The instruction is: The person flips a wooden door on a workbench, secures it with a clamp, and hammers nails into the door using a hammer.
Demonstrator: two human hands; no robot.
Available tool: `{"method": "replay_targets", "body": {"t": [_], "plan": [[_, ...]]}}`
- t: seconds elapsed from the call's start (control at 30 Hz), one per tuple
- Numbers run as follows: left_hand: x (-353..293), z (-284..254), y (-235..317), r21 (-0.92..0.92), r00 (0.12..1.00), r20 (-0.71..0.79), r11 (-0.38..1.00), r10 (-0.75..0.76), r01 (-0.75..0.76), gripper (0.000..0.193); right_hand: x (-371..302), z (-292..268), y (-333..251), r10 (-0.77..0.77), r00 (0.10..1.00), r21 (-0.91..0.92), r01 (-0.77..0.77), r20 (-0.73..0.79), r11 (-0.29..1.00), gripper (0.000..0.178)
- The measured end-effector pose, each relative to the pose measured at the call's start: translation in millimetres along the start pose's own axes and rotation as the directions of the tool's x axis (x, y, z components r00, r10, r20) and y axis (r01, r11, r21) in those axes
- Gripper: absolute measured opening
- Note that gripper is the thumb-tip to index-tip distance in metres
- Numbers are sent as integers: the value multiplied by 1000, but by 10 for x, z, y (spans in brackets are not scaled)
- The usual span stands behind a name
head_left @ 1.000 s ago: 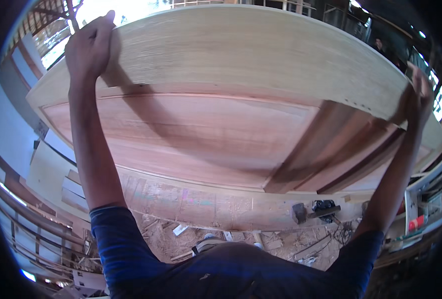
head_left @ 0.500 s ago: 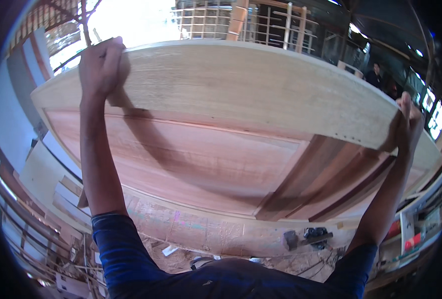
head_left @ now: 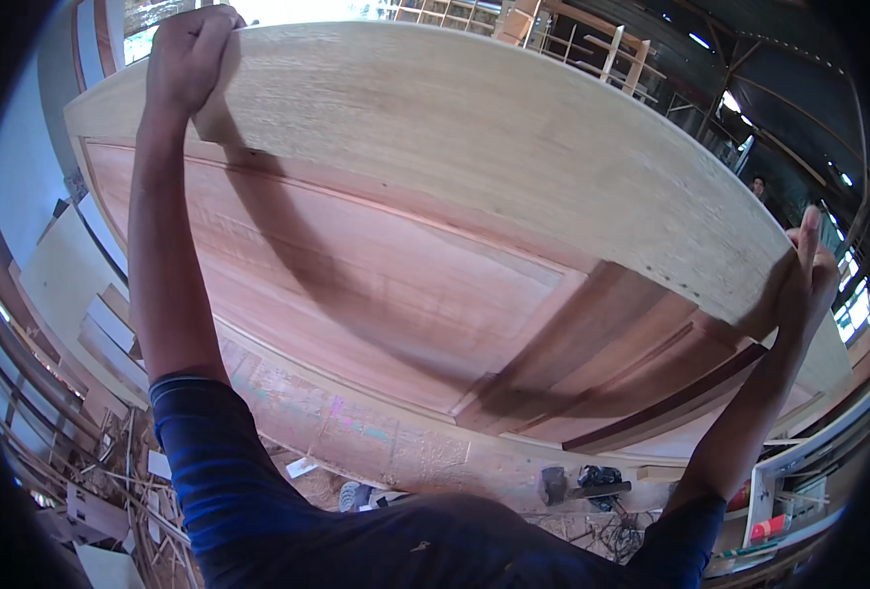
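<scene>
seen lengthwise along a worn, paint-flecked bench [head_left: 395, 437] in a dim workshop: a long wooden panel [head_left: 513, 128], tilted with its upper edge raised and spanning nearly the whole view. behind the panel, under a dark roof [head_left: 798, 88]: a lattice of pale sticks [head_left: 626, 59] and, near its right end, another person [head_left: 757, 187]. in front of the panel, on the bench: dark, lumpy objects [head_left: 602, 479], too blurred to name. left of the panel: pale sheets [head_left: 62, 280] and jumbled timber offcuts [head_left: 96, 512]. made up, on the panel's near face, of a broad, pale, finely grained board above smooth, reddish recessed fields with straight raised mouldings, crossed by darker strips toward the right and a sweeping shadow. clasped at the panel's upper left edge by the left hand [head_left: 191, 64], with fingers folded closed over it. touched at the upper right edge by the right hand [head_left: 808, 275], with thumb upright and other fingers partly hidden; impossible to tell how tightly closed.
</scene>
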State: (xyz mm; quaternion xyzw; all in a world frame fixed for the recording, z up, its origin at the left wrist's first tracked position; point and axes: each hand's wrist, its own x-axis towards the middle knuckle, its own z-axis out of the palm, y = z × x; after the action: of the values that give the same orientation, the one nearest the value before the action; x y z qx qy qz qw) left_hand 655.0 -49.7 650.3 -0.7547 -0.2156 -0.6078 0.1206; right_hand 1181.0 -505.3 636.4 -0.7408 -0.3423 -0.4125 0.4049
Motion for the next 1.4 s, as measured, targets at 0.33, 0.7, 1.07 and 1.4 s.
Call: {"method": "replay_targets", "body": {"t": [0.33,0.7,1.07,1.4], "plan": [[36,-505,-1958,-8,990,22,990,-140,141,45,-194,767,-1691,10,996,0,-10,-84,1000,97],[-43,-592,-2718,173,985,29,972,-168,160,41,-456,1379,-2610,6,985,-87,9,170,996,95],[69,-401,-2793,311,962,-42,912,-269,268,60,-417,1570,-2290,25,999,-152,-18,46,988,87],[-20,-468,-2637,319,964,1,914,-267,252,62,-478,1785,-2252,-72,994,-48,69,-78,996,63]]}}
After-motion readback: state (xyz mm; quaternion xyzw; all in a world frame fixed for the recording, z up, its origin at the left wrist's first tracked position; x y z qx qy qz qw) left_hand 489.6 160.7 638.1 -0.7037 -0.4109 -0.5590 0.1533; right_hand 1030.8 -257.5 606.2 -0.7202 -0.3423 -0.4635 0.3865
